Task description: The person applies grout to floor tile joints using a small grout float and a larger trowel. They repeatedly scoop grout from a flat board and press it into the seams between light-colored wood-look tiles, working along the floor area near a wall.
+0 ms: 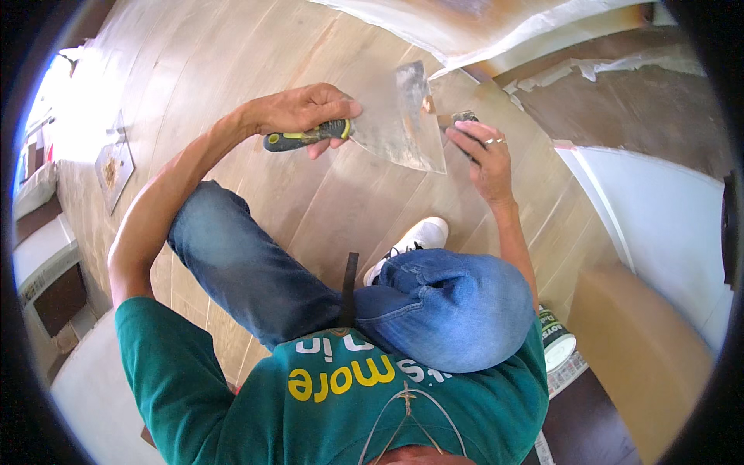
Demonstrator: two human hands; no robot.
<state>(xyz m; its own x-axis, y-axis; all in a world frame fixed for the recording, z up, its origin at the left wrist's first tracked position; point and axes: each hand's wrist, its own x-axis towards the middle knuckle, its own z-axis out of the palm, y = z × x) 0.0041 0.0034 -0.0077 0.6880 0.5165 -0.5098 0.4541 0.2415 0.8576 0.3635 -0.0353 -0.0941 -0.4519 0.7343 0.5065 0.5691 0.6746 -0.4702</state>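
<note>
My left hand (310,108) is closed round the black and yellow-green handle of a wide putty knife (391,139). Its broad, smeared metal blade points right, above the wooden floor. A small dab of tan filler (427,104) sits by the blade's far right edge. Close to that edge, my right hand (487,159) grips a smaller putty knife (465,117) by its dark handle. The small knife's tip is near the dab; whether it touches the wide blade I cannot tell. A ring shows on one right finger.
A thin metal plate (115,167) with brown filler lies on the plank floor (232,85) at left. Plastic sheeting (465,50) hangs along the far side. A white panel (651,201) stands at right, with a tub (558,349) by my right knee.
</note>
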